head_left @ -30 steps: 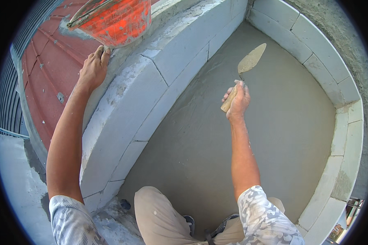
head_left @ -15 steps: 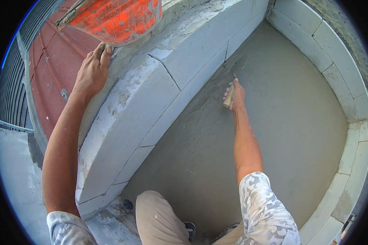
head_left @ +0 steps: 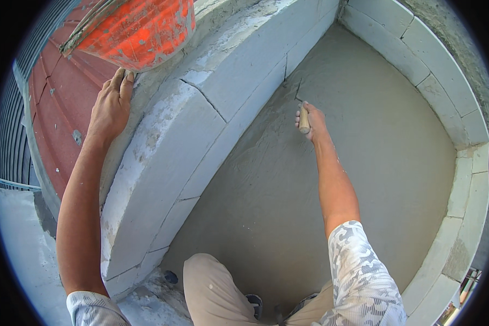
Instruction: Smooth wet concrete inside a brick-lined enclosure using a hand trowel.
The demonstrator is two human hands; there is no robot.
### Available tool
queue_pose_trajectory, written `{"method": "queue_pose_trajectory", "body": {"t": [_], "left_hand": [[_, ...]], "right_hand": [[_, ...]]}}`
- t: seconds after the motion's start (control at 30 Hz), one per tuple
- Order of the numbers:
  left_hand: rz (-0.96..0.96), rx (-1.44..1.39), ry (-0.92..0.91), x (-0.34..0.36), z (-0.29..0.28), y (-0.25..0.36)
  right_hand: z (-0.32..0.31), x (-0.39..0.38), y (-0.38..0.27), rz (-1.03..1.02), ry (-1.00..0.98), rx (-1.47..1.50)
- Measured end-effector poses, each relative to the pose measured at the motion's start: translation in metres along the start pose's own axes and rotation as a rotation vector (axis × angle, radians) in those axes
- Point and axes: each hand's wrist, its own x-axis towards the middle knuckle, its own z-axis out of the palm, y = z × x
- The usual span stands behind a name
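Observation:
My right hand is closed around the wooden handle of a trowel. Its thin metal end is down at the smooth grey mortar floor, near the left block wall's inner foot; the blade is hard to make out, edge-on against the mortar, where faint streaks show. My left hand lies with its fingers stretched out on the rough ledge above that wall, the fingertips just beneath an orange bucket smeared with grey mortar.
White blocks form the left wall and a curved right wall around the floor. Beyond the ledge lie red roof panels and dark ribbed sheeting. My bent knee is at the lower middle.
The trowel blade, raised and showing its broad face a second ago, has come down to the mortar along the left wall's foot as my right hand reached forward. My left hand stays below the bucket.

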Motion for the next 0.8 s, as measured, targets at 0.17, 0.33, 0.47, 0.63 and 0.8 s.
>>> {"method": "queue_pose_trajectory", "body": {"t": [0.17, 0.33, 0.47, 0.63, 0.8], "left_hand": [[0.044, -0.009, 0.013, 0.0, 0.0, -0.001], [0.01, -0.036, -0.004, 0.001, -0.001, 0.002], [0.001, -0.022, -0.007, 0.0, -0.002, 0.004], [-0.011, -0.033, -0.017, 0.001, 0.0, 0.001], [-0.004, 0.006, -0.01, 0.0, -0.002, 0.001]], "right_hand": [[0.003, 0.02, 0.024, 0.047, -0.091, 0.221], [0.006, 0.036, 0.051, 0.062, -0.173, 0.321], [0.009, 0.041, 0.062, 0.063, -0.178, 0.32], [0.017, 0.04, 0.069, 0.061, -0.189, 0.337], [0.028, 0.04, 0.073, 0.068, -0.212, 0.406]]}}
